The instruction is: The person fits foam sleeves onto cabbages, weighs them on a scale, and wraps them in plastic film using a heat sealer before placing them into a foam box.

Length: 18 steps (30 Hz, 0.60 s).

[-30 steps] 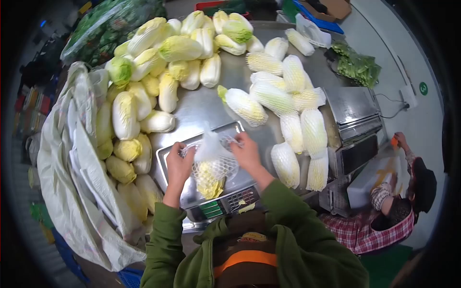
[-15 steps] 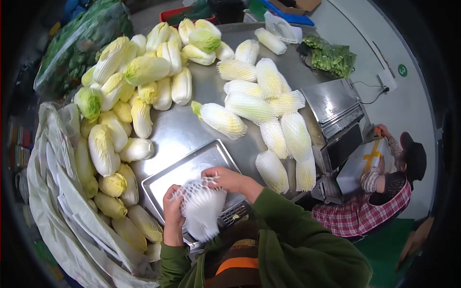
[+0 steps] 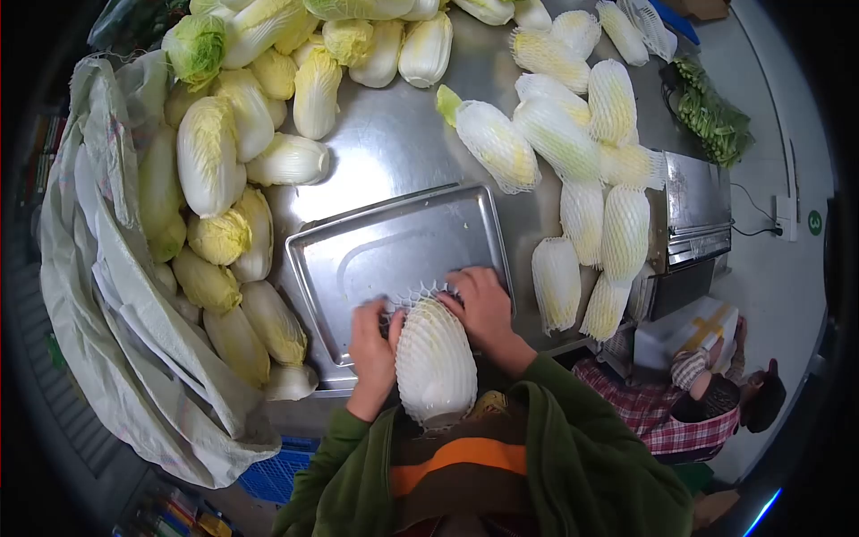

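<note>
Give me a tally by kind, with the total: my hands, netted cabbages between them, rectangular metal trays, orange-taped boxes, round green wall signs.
Your hands, left hand and right hand: 2
Netted cabbage between them: 1
Metal tray: 1
Orange-taped box: 1
Round green sign: 1
Total: 6

Open green jacket (image 3: 548,447); long sleeves (image 3: 608,438); brown top (image 3: 465,492); orange chest band (image 3: 461,455)

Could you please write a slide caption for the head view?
Left grip and right grip at the far edge of a mesh sleeve around a pale cabbage, near a metal tray.
</note>
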### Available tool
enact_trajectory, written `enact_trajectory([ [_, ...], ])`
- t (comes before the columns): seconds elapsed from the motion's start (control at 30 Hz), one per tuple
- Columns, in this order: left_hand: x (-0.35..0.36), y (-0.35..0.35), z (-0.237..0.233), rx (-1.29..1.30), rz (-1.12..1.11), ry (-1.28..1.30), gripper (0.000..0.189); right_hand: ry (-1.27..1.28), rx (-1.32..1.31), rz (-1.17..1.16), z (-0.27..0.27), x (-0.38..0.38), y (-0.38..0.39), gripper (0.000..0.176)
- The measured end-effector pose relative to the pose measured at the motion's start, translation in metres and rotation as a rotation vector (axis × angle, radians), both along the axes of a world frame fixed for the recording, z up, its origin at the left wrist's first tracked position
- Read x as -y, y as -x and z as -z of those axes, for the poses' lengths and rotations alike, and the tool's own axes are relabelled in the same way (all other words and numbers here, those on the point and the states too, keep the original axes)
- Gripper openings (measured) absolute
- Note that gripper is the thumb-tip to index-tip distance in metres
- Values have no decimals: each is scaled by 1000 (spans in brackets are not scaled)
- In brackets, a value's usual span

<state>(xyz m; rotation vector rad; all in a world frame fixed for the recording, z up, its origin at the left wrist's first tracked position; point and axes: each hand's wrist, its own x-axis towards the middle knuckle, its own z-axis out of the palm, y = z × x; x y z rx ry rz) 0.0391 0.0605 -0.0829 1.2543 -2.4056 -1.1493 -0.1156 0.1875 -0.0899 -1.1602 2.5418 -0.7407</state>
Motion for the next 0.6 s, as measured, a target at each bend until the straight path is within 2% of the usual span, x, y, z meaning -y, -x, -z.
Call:
enact_trajectory([
  [0.03, 1, 2, -7, 32, -50, 24, 36, -1, 0, 0, -14, -5, 5, 34],
  [0.07, 5, -16, -8, 23, 77, 120, 66, -21, 38, -46, -28, -14, 11, 48],
  [0.1, 10, -23, -17, 22, 79, 121, 66, -41, 78, -92, -41, -25, 16, 62],
  [0.13, 14, -26, -35, -34, 276, 113, 71, -78, 186, -275, -52, -37, 23, 79],
  [0.17, 17, -31, -45, -90, 476, 102, 77, -79, 186, -268, -59, -37, 19, 79],
  [0.2, 17, -34, -42, -148, 607, 90, 86, 24, 278, -339, -65, -36, 13, 82],
  [0.23, 19, -28, -42, -154, 613, 98, 86, 134, 359, -411, -67, -34, 10, 86],
  [0.3, 30, -6, -44, -256, 767, -265, 88, 146, 407, -468, -52, -37, 6, 84],
  [0.37, 34, 9, -47, -282, 632, -525, 89, 390, 931, -74, -46, -44, 3, 79],
  [0.4, 30, 18, -45, -338, 535, -760, 88, 450, 1014, -9, -47, -42, 3, 63],
  [0.43, 24, 28, -45, -388, 437, -990, 88, 468, 1001, -13, -44, -42, 3, 63],
  [0.47, 18, 38, -45, -439, 335, -1139, 83, 530, 1085, 108, -38, -41, 5, 54],
  [0.5, 11, 47, -46, -443, 371, -1126, 83, 595, 1163, 232, -34, -41, 7, 46],
  [0.53, 4, 56, -47, -463, 277, -1250, 79, 687, 1209, 328, -35, -42, 5, 36],
  [0.57, -3, 64, -48, -470, 174, -1380, 75, 711, 1186, 344, -34, -48, 7, 36],
  [0.6, -7, 69, -49, -435, 247, -1373, 75, 704, 1188, 365, -35, -56, 9, 36],
])
